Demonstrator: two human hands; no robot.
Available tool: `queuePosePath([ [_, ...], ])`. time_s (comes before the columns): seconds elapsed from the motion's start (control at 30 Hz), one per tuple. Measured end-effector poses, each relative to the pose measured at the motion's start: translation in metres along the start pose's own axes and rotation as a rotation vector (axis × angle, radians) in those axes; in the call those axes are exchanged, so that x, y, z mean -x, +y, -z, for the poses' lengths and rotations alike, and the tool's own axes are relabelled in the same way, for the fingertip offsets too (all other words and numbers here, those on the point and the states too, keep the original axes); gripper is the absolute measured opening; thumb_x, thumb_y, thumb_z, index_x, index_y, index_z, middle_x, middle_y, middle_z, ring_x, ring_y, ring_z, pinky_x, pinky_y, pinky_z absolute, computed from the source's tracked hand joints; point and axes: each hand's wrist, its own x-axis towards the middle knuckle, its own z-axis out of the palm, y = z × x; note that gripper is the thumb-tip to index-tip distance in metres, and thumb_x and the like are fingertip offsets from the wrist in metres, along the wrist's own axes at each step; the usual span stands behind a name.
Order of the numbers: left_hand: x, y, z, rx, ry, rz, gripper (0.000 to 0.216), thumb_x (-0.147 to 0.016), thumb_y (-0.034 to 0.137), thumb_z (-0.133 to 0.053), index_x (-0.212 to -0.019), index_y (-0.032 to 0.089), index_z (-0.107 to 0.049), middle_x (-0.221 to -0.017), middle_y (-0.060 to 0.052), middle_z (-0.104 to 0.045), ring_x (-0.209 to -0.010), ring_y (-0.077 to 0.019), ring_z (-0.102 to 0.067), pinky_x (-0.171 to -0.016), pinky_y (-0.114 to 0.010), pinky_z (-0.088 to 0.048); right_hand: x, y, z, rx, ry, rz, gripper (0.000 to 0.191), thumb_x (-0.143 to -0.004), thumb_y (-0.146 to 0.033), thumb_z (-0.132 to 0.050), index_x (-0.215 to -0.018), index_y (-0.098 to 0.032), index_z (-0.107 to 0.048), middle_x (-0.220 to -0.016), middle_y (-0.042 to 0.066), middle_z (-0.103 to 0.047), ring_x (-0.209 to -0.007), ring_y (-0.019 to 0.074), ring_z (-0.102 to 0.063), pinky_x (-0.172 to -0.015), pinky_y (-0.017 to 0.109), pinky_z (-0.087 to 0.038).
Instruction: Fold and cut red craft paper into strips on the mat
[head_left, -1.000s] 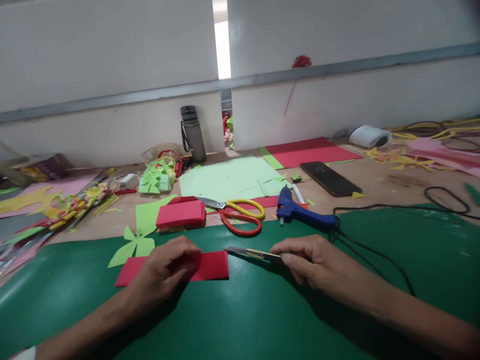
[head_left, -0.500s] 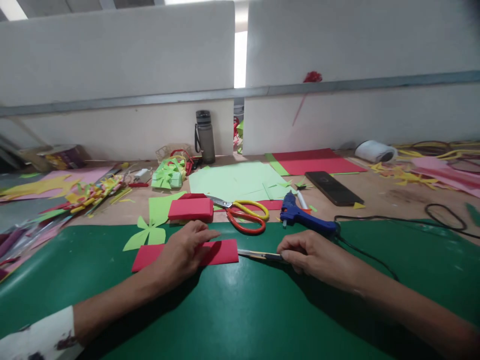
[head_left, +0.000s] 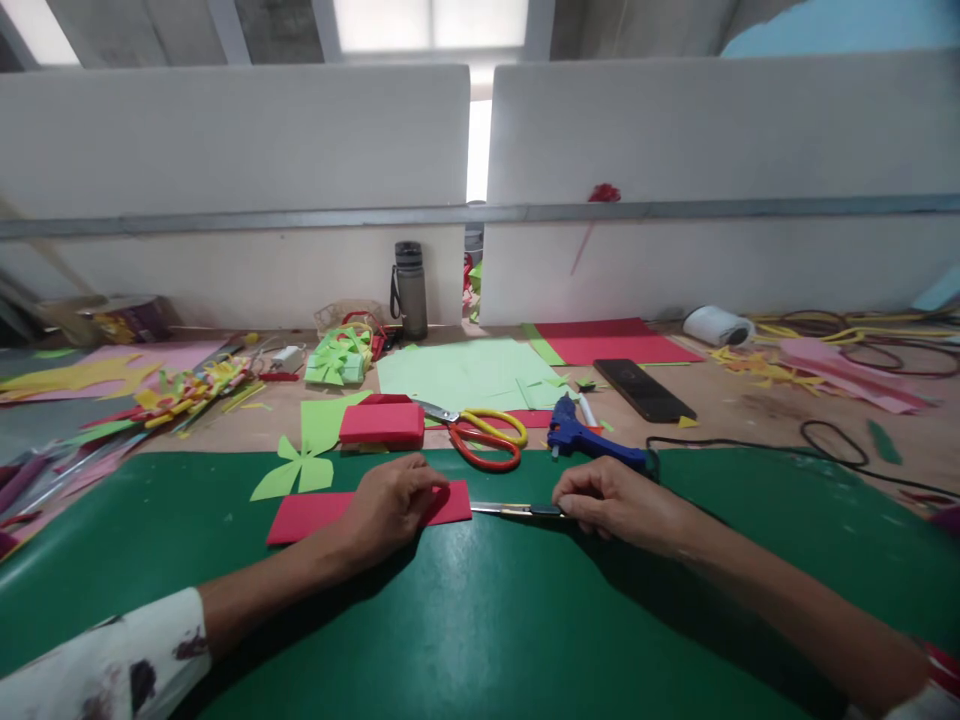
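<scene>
Hands low on green cutting mat [head_left: 480, 620]: left hand [head_left: 390, 500] w/ fingers pressed flat on folded red paper strip [head_left: 315, 513], right hand [head_left: 611, 497] pinching utility knife [head_left: 514, 510], blade tip at strip's right end. Beyond: scissors [head_left: 480, 438], blue glue gun [head_left: 589, 440], phone [head_left: 643, 389], water bottle [head_left: 410, 290].

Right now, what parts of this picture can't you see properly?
- Head view: the middle of the red paper strip is covered by the left hand.
- The knife: its handle is hidden inside the right hand.
- The phone screen is dark, nothing readable.
- The box at far left: print too small and blurred.
</scene>
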Motion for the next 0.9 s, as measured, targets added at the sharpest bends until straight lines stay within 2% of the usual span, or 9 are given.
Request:
queuePosePath([
  [0.23, -0.008, -0.002, 0.000, 0.007, -0.073, -0.088, 0.024, -0.086, 0.017, -0.046, -0.074, 0.018, -0.067, -0.072, -0.001, -0.052, -0.063, -0.0112, -0.048, -0.053, -0.021, -0.033, 0.001, -0.001, -0.002, -0.021, -0.026, 0.011, 0.021, -0.077, -0.029, -0.051, -0.078, -0.015, -0.067, -0.053, -0.004, -0.048, -0.042, 0.0062, -0.035, -0.041, 0.018, -0.026],
  [0.47, -0.014, -0.018, 0.011, 0.072, -0.180, -0.226, 0.026, -0.087, 0.015, -0.045, -0.086, 0.022, -0.070, -0.074, -0.001, -0.053, -0.065, -0.0100, -0.050, -0.055, -0.020, -0.034, 0.002, -0.005, -0.006, 0.020, -0.029, 0.082, 0.025, -0.079, -0.026, -0.049, -0.086, -0.016, -0.071, -0.054, -0.003, -0.048, -0.047, 0.0081, -0.034, -0.043, 0.020, -0.026],
  [0.63, -0.014, -0.023, 0.012, 0.094, -0.188, -0.263, 0.027, -0.088, 0.016, -0.044, -0.084, 0.019, -0.070, -0.076, -0.001, -0.053, -0.065, -0.0092, -0.050, -0.055, -0.020, -0.035, 0.001, -0.007, -0.010, 0.076, -0.047, 0.127, 0.028, -0.081, -0.029, -0.047, -0.088, -0.019, -0.072, -0.059, -0.001, -0.051, -0.053, 0.0108, -0.039, -0.048, 0.021, -0.030],
  [0.73, -0.012, -0.024, 0.009, 0.085, -0.170, -0.256, 0.027, -0.089, 0.017, -0.044, -0.088, 0.019, -0.070, -0.076, -0.002, -0.053, -0.066, -0.0097, -0.049, -0.056, -0.021, -0.035, 0.001, -0.008, -0.012, 0.073, -0.046, 0.104, 0.029, -0.082, -0.031, -0.046, -0.089, -0.019, -0.072, -0.061, 0.000, -0.051, -0.055, 0.0114, -0.039, -0.050, 0.022, -0.030],
  [0.9, -0.010, -0.025, 0.006, 0.064, -0.152, -0.239, 0.026, -0.089, 0.018, -0.044, -0.089, 0.019, -0.070, -0.077, -0.002, -0.052, -0.065, -0.0098, -0.046, -0.055, -0.022, -0.032, 0.004, -0.009, -0.015, 0.010, -0.073, 0.043, 0.028, -0.081, -0.033, -0.048, -0.091, -0.019, -0.071, -0.054, -0.004, -0.041, -0.050, 0.0101, -0.033, -0.047, 0.022, -0.026],
])
